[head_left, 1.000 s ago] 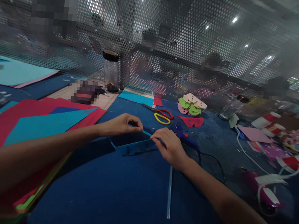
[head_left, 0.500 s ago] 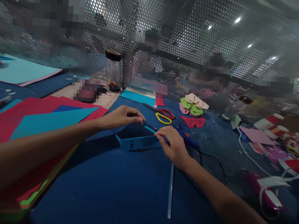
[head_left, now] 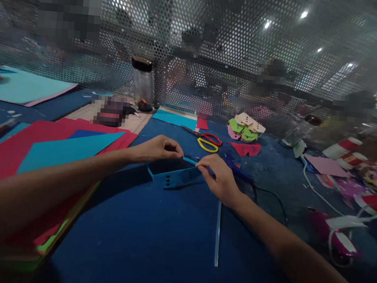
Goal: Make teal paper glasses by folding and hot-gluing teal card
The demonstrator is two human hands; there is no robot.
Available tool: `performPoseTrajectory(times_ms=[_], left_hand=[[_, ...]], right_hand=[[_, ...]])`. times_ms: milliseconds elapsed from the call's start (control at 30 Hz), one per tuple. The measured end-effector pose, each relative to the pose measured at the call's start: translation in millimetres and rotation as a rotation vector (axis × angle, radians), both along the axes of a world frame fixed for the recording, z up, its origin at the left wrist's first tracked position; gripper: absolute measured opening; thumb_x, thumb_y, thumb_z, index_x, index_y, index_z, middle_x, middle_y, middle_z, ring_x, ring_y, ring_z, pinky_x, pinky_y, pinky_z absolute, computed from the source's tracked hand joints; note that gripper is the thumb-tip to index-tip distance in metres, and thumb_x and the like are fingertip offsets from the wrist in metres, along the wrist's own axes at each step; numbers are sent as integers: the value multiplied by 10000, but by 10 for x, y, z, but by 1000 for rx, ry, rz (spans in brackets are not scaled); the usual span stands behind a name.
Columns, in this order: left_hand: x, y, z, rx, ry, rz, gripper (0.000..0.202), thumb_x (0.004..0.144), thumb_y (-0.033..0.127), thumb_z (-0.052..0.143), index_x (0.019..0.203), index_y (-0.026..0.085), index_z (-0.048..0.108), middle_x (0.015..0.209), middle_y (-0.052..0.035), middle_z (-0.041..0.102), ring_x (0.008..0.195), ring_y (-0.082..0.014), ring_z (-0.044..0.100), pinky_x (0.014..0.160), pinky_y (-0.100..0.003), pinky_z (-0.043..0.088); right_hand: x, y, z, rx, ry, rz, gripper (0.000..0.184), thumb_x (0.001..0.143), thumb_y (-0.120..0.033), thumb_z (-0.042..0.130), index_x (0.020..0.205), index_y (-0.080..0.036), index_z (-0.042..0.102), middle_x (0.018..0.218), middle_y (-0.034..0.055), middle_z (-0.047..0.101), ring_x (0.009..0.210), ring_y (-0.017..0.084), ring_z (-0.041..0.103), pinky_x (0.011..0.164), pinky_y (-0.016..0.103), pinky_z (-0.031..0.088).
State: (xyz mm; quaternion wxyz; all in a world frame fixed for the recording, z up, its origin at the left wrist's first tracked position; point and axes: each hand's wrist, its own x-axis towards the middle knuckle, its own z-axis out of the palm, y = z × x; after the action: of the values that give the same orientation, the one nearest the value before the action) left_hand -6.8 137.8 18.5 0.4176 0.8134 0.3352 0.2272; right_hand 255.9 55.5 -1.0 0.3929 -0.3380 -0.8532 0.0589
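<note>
While a clear glue stick [head_left: 218, 234] lies on the near blue tabletop [head_left: 152, 240], the left hand [head_left: 161, 149] and right hand [head_left: 219, 176] pinch opposite ends of a blue paper strip [head_left: 189, 160] mid-table. Beyond lie scissors [head_left: 208, 145], then a perforated metal screen [head_left: 214, 41] with lights [head_left: 267, 24] glinting through.

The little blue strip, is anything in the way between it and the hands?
Nothing visible is. The right hand pinches one end of the blue strip, and the left hand is right at the other. The dotted blue paper is on the near side, not between them, and the scissors lie farther back.
</note>
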Motion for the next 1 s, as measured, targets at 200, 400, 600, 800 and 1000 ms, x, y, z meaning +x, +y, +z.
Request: performPoseTrajectory(times_ms=[200, 400, 600, 800, 1000], left_hand=[[40, -79, 41, 58, 9, 26, 170, 823, 342, 716, 857, 187, 777, 878, -28, 786, 860, -197, 696, 856, -310, 514], [78, -118, 32, 124, -32, 108, 122, 805, 313, 730, 831, 205, 779, 886, -28, 789, 883, -208, 697, 898, -332, 505], [30, -35, 44, 151, -113, 225, 227, 851, 406, 722, 942, 215, 805, 985, -47, 804, 969, -231, 706, 912, -341, 507], [-126, 140, 82, 229, -248, 530, 277, 912, 423, 648, 982, 184, 768, 1014, -59, 761, 977, -231, 659, 885, -345, 475], [-187, 283, -19, 169, -371, 671, 226, 843, 358, 711, 980, 180, 734, 897, -36, 722, 858, -195, 644, 791, -311, 476]], right_hand=[[3, -9, -3, 45, -74, -2, 118, 1058, -216, 528, 1083, -219, 644, 1049, 81, 700, 1031, 218, 652, 885, 379, 498], [-6, -19, 11, 36, -54, 4, 127, 1059, -214, 521, 1084, -223, 645, 1054, 78, 700, 1036, 216, 656, 889, 380, 502], [20, 19, 34, 45, 27, -44, 107, 1049, -204, 538, 1064, -227, 641, 1037, 68, 706, 1026, 218, 660, 908, 396, 505], [85, 78, 64, 86, 71, -159, 119, 1044, -203, 539, 1049, -238, 653, 1040, 63, 712, 1030, 225, 667, 909, 396, 507], [155, 141, 86, 124, 118, -270, 107, 1034, -214, 559, 1026, -235, 664, 1042, 62, 712, 1009, 225, 672, 893, 387, 510]])
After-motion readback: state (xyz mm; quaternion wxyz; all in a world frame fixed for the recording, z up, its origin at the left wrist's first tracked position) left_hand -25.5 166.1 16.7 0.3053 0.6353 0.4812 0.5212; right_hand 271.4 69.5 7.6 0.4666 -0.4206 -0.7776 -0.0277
